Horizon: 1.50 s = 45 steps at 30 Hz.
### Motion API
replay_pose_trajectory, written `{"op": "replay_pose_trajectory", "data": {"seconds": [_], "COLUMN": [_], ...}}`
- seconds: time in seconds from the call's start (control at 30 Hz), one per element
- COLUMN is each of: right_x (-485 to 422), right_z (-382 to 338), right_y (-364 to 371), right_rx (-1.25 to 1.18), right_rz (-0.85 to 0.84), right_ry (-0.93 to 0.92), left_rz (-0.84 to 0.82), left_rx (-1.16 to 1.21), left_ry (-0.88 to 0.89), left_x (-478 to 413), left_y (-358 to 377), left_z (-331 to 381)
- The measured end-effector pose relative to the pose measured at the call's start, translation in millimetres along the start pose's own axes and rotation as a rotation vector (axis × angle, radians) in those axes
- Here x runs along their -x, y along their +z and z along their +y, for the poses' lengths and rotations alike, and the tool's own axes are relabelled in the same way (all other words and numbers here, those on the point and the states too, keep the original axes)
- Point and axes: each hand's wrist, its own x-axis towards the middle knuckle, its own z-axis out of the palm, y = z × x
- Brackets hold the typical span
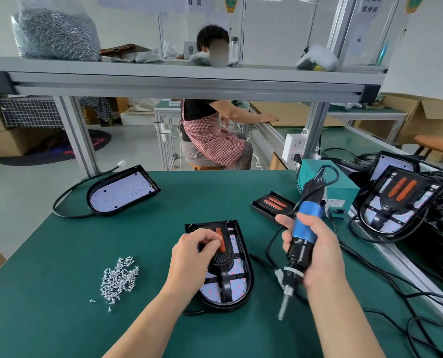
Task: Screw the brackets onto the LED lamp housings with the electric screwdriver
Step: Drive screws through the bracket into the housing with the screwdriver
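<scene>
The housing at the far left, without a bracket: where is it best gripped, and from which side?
Probably by its raised black rim at the straight end, coming from the right: the housing lies flat, open face up, and its cable loops round the rounded left end.

We log 1 screwdriver (304, 228). 1 housing (122, 189) left, 1 housing (238, 267) centre, 1 housing (372, 217) topping the right stack: 3 plain, with more under it that we cannot count. 1 loose bracket (272, 204), 1 bracket (225, 257) on the centre housing, 1 bracket (401, 188) on the right one: 3. 1 screw pile (119, 279), 1 screw bag (55, 34).
</scene>
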Motion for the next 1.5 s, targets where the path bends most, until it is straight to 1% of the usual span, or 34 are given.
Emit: {"op": "replay_pose_trajectory", "data": {"seconds": [0.1, 0.3, 0.4, 0.5, 0.6, 0.73, 0.8, 0.9, 1.0, 1.07, 1.23, 1.5], "right_x": [-5.4, -23.0, -29.6, -34.2, -38.6, -44.9, -47.4, -53.8, -57.8, -61.0, -71.1, -79.6], "right_z": [9.5, 18.9, 19.7, 19.4, 19.0, 20.4, 21.7, 25.4, 30.2, 32.5, 29.5, 21.4], "right_y": [10.5, 25.3, 33.8, 35.7, 33.9, 35.6, 37.0, 36.4, 35.2, 34.6, 44.6, 57.0], "right_rx": [-0.148, -0.293, -0.466, -0.600, -0.666, -0.733, -0.700, -0.574, -0.522, -0.529, -0.612, -0.645], "right_rz": [-0.002, -0.007, -0.020, -0.081, -0.174, -0.182, -0.165, -0.091, -0.096, -0.101, -0.041, 0.003], "right_ry": [0.084, 0.129, 0.153, 0.141, 0.153, 0.186, 0.168, 0.129, 0.100, 0.097, 0.115, 0.054], "left_rz": [-0.009, -0.013, -0.019, -0.018, -0.020, -0.015, -0.013, -0.008, -0.006, -0.008, -0.001, 0.025], "left_rx": [0.015, 0.014, 0.018, 0.042, 0.089, 0.116, 0.106, 0.090, 0.080, 0.077, 0.064, 0.109], "left_ry": [0.004, -0.002, 0.007, 0.002, -0.018, -0.036, -0.041, -0.049, -0.049, -0.046, -0.041, -0.076], "left_x": [0.9, -1.9, -2.1, -2.2, -2.0, -2.2, -2.8, -2.3, -2.0, -2.5, -3.2, -2.8], "left_y": [0.3, -1.3, -1.6, -1.4, -3.3, -4.9, -3.8, -1.2, 0.4, 0.3, 1.7, 1.7], "left_z": [2.4, 0.3, -0.8, -0.2, 0.1, 0.2, 0.8, 2.1, 3.7, 5.4, 6.4, 1.4]}}
